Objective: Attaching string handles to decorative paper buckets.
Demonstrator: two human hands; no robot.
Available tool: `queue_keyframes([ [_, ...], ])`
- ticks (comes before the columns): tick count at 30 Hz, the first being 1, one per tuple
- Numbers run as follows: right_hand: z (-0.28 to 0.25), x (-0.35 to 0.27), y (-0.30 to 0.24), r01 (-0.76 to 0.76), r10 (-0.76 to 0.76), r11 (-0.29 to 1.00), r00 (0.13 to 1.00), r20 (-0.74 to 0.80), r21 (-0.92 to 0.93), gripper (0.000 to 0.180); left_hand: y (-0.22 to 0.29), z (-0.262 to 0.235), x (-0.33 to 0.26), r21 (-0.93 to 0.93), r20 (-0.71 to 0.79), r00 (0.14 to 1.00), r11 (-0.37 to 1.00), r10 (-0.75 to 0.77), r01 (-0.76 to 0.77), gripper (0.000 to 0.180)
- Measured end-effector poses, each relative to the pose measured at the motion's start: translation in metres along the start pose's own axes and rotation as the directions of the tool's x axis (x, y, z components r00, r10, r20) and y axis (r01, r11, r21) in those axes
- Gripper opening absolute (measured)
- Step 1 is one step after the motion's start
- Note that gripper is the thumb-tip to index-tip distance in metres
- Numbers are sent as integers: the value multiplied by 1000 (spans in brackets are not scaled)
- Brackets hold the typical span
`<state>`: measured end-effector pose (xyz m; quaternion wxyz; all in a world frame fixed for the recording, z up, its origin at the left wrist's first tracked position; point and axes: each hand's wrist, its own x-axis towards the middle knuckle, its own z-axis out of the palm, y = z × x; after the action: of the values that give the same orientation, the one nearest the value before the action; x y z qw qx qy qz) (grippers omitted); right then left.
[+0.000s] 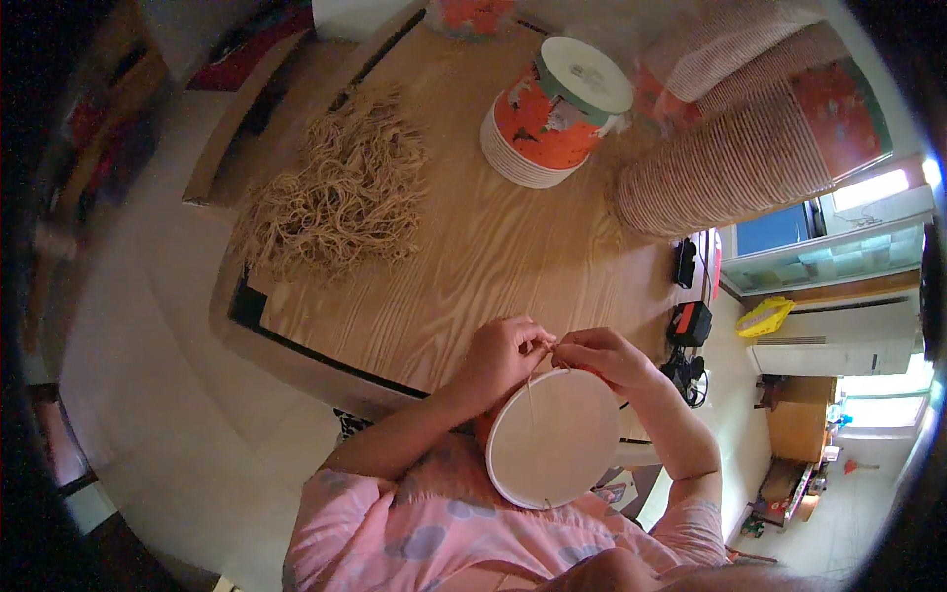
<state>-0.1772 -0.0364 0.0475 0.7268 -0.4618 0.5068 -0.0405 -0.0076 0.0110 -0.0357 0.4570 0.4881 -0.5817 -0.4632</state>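
Observation:
Against my chest leans a round white tub (557, 444), its flat circular face toward me. My left hand (505, 357) and my right hand (604, 359) meet at its upper rim, thumbs and fingers pinched together. Between them they grip a thin tan cord (531, 397), which runs down over the pale face. A short bit of cord also shows at the lower rim. The fingers hide where the cord ends meet. Further off on the wooden table (473, 266) lies a loose tangled heap of tan cord (345, 187).
A short stack of orange, green and white tubs (547, 128) stands at the back. Long stacks of nested tubs (725, 153) lie to the right. A black and orange box (689, 324) and black cables (686, 373) sit by the right edge. A yellow bag (764, 317) is beyond.

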Motion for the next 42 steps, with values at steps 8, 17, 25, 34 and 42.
queue_keyframes([
  [8,-4,0,0,-60,57,997,997,47,56,12,18,-21,0,-186,43,996,979,-73,80,6],
  [17,-10,-1,2,54,-51,998,993,109,-28,11,25,-37,5,-413,220,966,884,-136,218,6],
  [25,-20,-5,5,87,-79,995,982,172,-41,12,19,-35,-5,-487,75,973,844,-217,225,5],
  [34,-28,-20,12,110,-108,994,989,104,-17,14,24,-50,-13,-229,143,976,953,-166,196,2],
  [42,-40,-35,62,233,-173,922,962,-210,309,9,42,-60,-24,385,164,981,909,101,-158,18],
])
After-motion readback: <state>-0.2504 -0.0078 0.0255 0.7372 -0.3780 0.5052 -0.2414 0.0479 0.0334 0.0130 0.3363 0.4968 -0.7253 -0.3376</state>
